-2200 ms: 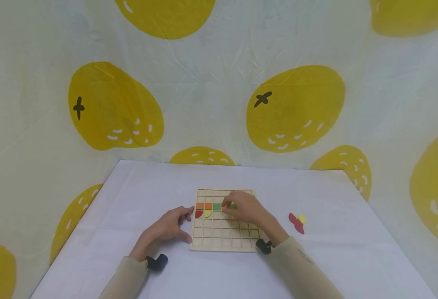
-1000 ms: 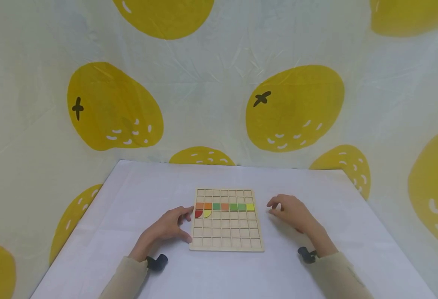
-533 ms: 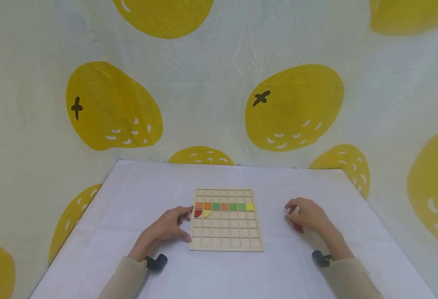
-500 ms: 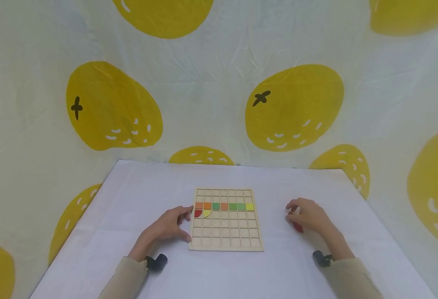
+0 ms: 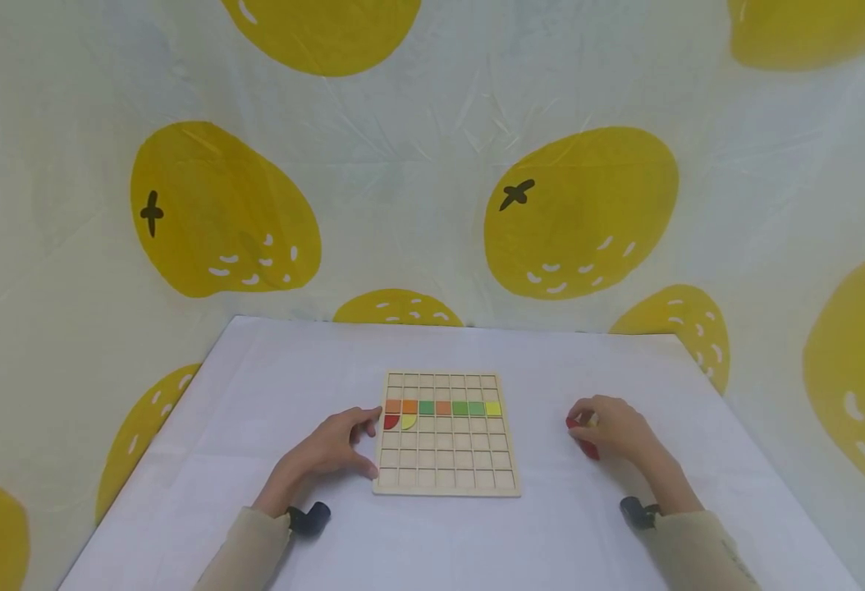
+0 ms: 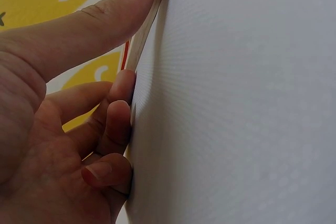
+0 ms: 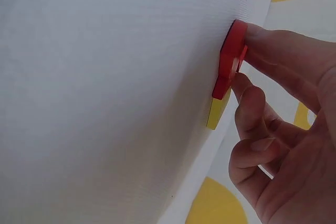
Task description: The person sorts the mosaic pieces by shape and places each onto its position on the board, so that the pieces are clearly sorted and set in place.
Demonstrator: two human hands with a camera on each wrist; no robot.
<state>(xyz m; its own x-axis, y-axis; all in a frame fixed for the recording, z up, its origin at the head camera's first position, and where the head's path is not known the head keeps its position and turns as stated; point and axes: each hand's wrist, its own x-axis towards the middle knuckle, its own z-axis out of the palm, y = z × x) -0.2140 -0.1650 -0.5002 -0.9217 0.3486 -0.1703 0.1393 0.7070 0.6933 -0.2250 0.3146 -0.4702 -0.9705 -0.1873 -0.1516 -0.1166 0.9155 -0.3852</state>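
Note:
A square wooden grid board (image 5: 444, 480) lies on the white table. One row holds orange, green and yellow square tiles (image 5: 459, 409); below, at the left, sit a red quarter-circle tile (image 5: 391, 422) and a yellow one (image 5: 409, 422). My left hand (image 5: 332, 443) rests against the board's left edge, thumb and fingers spread along it. Right of the board, my right hand (image 5: 615, 427) pinches a red rounded tile (image 5: 571, 423) between thumb and finger. Another red tile (image 5: 588, 450) lies under that hand. A yellow tile (image 7: 216, 113) shows beside the red in the right wrist view.
The white-covered table (image 5: 314, 349) ends at a pale curtain (image 5: 403, 189) printed with big yellow fruit. Black wrist cameras (image 5: 310, 520) sit at both wrists, beside beige sleeves.
The right hand has left the board and moved right to the loose tiles, where it now has hold of a red one. A yellow square shows at the row's right end. The left hand stays put.

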